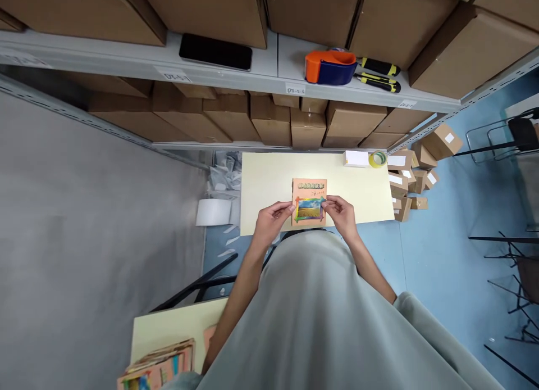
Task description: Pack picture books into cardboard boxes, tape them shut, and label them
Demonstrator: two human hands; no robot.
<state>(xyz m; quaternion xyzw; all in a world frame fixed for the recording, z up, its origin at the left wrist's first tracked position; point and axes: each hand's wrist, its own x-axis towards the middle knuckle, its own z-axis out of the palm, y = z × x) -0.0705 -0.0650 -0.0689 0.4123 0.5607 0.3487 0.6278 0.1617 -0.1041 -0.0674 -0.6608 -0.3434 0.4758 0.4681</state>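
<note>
Between the two hands, a book (309, 202) is pinched by its opposite side edges, left hand (268, 222) and right hand (342, 217) about equally near; its long axis runs near to far. Beneath lies the pale table (269, 176); contact cannot be told. Beyond, rightward: white box (356, 158), tape roll (378, 158).

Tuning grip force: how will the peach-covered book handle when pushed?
Probably fairly stiff: the book looks flat between left hand and right hand. Likely light, given its small format. Its flat, rectangular shape should slide rather than roll.
</note>
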